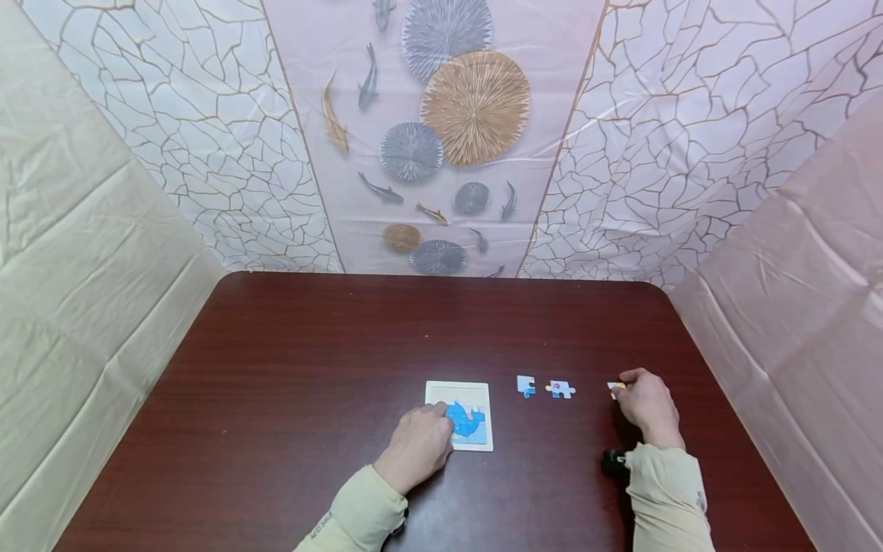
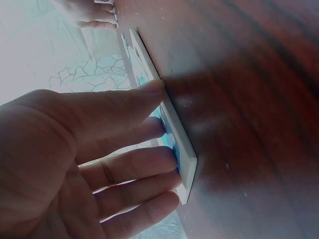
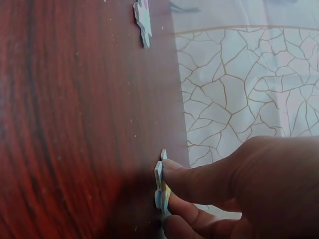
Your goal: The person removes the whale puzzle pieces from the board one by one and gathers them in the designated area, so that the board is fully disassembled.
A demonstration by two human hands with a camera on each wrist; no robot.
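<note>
Dark table (image 1: 310, 368), right hand (image 1: 645, 406) seemingly pinching piece (image 1: 615, 386)

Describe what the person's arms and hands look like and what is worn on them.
Both hands, the left hand and the right hand, are bare, without gloves or rings in view. Each arm wears a pale beige long sleeve; the left cuff carries small dark lettering. A small black wrist-mounted device sits at the right cuff.

Left hand (image 1: 417, 445) lies flat, fingers straight; right hand (image 1: 645, 406) pinches.
</note>
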